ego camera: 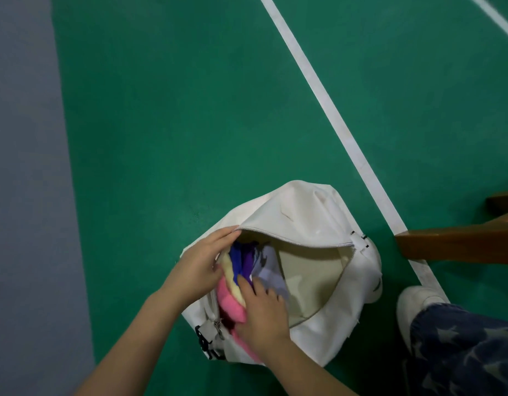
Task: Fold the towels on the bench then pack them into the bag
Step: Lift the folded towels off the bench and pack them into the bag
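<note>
Step in hand: packing. The white duffel bag [304, 212] is lying on its side on the green court floor [161, 110], its zip [290, 240] standing fully open. No towel is showing on the visible end of the wooden bench [458, 244], to the right of the bag, so folding is judged finished.

Task items: five folded towels are standing on edge inside the bag, crowded against the left end of its mouth. In order from that end they are a pink towel [230, 304], a pale yellow towel [232, 281], a blue towel [235, 257], a purple towel [248, 261] and a lavender towel [268, 270]. The pink one is bulging past the near rim.

Hands: the right hand [264, 312] is lying flat, fingers spread, pressing on the pink, yellow and lavender towels and gripping nothing. The left hand [201, 270] is resting on the bag's left rim, fingers reaching to the zip end. Whether it is pinching the rim or only steadying it cannot be told, the thumb being partly hidden.

Next move, as judged: the pink towel is needing to be pushed below the rim and the stack eased toward the vacant right half before the zip can run.

Materials: the towels are looking soft, plush and compressible. The bag is looking like limp woven canvas with a smooth beige lining [307, 281] and a metal zip puller [218, 328] at its near-left corner.
</note>
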`<action>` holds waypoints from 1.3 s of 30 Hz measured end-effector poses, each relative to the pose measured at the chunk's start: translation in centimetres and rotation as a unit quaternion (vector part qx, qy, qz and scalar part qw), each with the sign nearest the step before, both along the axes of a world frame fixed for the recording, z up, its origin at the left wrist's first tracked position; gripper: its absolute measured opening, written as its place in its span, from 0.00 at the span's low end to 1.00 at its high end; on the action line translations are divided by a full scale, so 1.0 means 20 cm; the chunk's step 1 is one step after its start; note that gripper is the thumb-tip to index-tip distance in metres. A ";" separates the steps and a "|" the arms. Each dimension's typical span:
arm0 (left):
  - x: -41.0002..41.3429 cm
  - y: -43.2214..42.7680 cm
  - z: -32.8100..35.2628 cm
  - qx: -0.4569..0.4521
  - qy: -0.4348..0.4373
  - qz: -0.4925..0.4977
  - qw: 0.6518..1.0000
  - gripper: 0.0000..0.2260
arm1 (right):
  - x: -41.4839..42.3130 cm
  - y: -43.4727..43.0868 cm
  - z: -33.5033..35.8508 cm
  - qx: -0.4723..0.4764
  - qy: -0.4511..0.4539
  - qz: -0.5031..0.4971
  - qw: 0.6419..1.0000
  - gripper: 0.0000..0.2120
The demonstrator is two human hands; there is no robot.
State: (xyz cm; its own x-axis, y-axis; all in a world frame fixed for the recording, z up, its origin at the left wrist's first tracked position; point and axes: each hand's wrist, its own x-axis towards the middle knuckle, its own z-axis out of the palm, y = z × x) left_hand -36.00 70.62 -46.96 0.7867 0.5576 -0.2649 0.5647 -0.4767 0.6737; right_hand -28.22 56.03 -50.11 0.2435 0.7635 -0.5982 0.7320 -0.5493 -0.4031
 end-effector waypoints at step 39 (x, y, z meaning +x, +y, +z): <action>0.10 -0.10 0.01 -0.095 0.042 0.013 0.995 0.27 | 0.23 -0.09 0.05 0.076 0.134 -0.087 0.984 0.38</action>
State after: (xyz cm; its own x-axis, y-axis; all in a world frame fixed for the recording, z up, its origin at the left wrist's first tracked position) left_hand -34.10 68.61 -46.66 0.7437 0.5112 -0.4308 0.6328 -0.3306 0.7002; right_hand -23.71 54.26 -49.12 0.2275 0.8104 -0.5399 0.4894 -0.5745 -0.6561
